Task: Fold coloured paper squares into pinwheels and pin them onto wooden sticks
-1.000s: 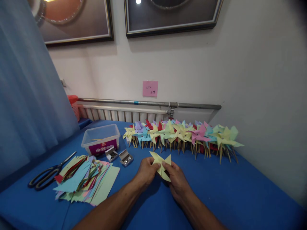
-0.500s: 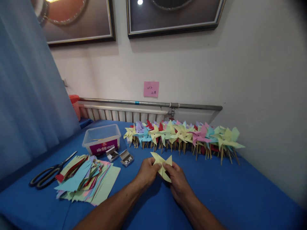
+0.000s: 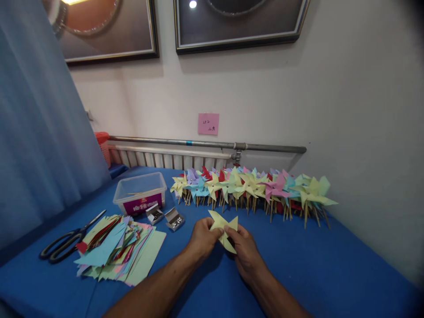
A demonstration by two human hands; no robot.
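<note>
Carrying counter (image 3: 298, 256): blue-covered, with the clock centred on the paper in hand.
Pinwheel row (image 3: 249, 184): sweeps from 10 to 2 o'clock, many blades folded and mounted on sticks; these look done.
Paper pile (image 3: 117, 249): 9 o'clock, loose coloured pieces lying flat, so plenty seems left.
Plastic tub (image 3: 141, 206): 10 o'clock, a few thin sticks (image 3: 142, 192) showing inside.
Scissors (image 3: 78, 232): far out at 9 o'clock, lying unused.
Right hand (image 3: 243, 245): nearly closed, thumb pressing the paper.
Left hand (image 3: 205, 236): pinching its other side.
Yellow pinwheel (image 3: 221, 224): clock centre, blades apparently folded in; no stick shows, and thumbs hide any pin.
Tack boxes (image 3: 174, 219): between 9 and 10 o'clock, open, metal bits inside.
</note>
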